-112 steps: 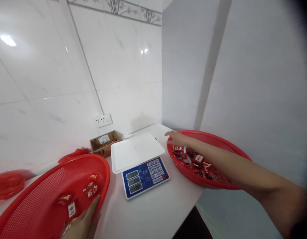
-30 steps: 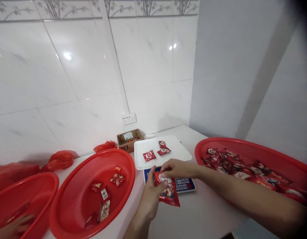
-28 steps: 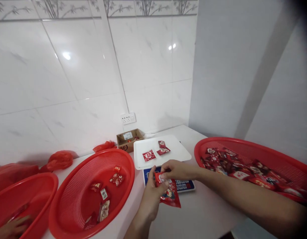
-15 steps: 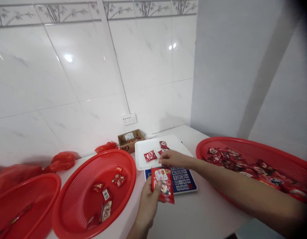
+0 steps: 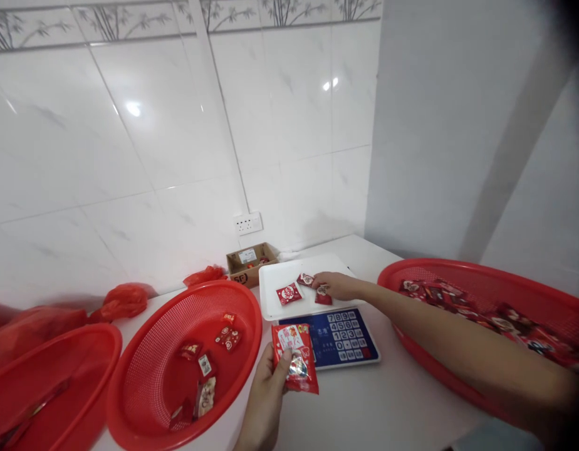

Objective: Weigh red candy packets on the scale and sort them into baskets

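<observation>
My left hand (image 5: pixel 265 401) grips a red snack bag (image 5: pixel 295 358) with a white label, holding it upright just left of the scale's blue keypad (image 5: pixel 336 338). My right hand (image 5: pixel 336 285) reaches in from the right, its fingertips resting on or just above a small red packet (image 5: pixel 323 295) on the white scale plate (image 5: pixel 339 266). Two more small red packets (image 5: pixel 289 293) lie on that plate, and the nearer of them (image 5: pixel 305 279) sits close to my fingers.
A red mesh basket (image 5: pixel 186 295) with several small packets stands left of the scale. Another (image 5: pixel 477 275) heaped with packets lies under my right forearm. A third basket (image 5: pixel 68 341), red plastic bags (image 5: pixel 120 300), a cardboard box (image 5: pixel 248 263) and a wall socket (image 5: pixel 247 223) are also there.
My right hand has moved farther over the plate, and one small packet now lies further right. My left hand has lowered the red bag. A hand seen earlier in the far-left basket is gone.
</observation>
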`<state>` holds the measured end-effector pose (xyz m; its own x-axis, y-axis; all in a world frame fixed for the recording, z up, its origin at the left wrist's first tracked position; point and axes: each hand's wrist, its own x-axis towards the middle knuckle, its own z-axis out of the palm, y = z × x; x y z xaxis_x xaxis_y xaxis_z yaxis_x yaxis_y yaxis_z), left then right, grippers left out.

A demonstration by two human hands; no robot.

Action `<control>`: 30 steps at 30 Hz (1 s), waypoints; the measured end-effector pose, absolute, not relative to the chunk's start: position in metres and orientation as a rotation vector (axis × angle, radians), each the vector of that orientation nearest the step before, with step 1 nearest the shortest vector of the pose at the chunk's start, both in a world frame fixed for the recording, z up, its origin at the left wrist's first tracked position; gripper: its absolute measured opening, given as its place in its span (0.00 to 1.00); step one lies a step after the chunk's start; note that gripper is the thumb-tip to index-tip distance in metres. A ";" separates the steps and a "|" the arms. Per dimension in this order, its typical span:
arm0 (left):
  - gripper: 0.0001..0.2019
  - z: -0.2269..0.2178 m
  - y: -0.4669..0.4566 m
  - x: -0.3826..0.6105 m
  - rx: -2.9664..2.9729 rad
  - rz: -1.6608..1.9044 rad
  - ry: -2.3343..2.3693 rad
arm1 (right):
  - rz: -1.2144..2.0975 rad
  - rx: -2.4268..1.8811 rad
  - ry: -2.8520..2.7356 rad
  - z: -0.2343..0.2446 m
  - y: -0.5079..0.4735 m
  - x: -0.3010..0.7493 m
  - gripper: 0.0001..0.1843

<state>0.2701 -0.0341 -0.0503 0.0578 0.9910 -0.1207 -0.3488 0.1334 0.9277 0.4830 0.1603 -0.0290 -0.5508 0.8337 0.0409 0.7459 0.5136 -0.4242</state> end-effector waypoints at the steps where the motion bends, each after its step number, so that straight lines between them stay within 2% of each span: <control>1: 0.24 -0.050 -0.035 0.270 0.874 1.236 0.976 | 0.534 -1.365 -2.494 -0.027 0.160 0.483 0.21; 8: 0.23 -0.053 -0.035 0.277 0.913 1.202 1.011 | 0.533 -1.276 -2.454 -0.039 0.151 0.454 0.29; 13: 0.23 -0.056 -0.035 0.273 0.956 1.169 1.026 | 0.554 -1.209 -2.339 -0.021 0.127 0.440 0.21; 15: 0.22 -0.057 -0.033 0.273 0.992 1.162 1.029 | 0.824 -1.110 -2.331 -0.008 0.112 0.440 0.20; 19: 0.20 -0.061 -0.029 0.278 1.046 1.166 1.062 | 1.598 -0.932 -2.350 0.004 0.085 0.443 0.21; 21: 0.20 -0.062 -0.029 0.281 1.023 1.169 1.063 | 1.718 -0.923 -2.283 0.003 0.081 0.445 0.17; 24: 0.23 -0.063 -0.029 0.282 0.939 1.200 1.055 | 1.593 -0.959 -2.165 0.003 0.092 0.455 0.15; 27: 0.29 -0.062 -0.031 0.279 0.883 1.223 1.073 | 1.430 -1.100 -1.887 0.007 0.117 0.475 0.19; 30: 0.29 -0.061 -0.033 0.276 0.898 1.210 1.097 | 1.258 -1.222 -1.708 0.010 0.142 0.499 0.21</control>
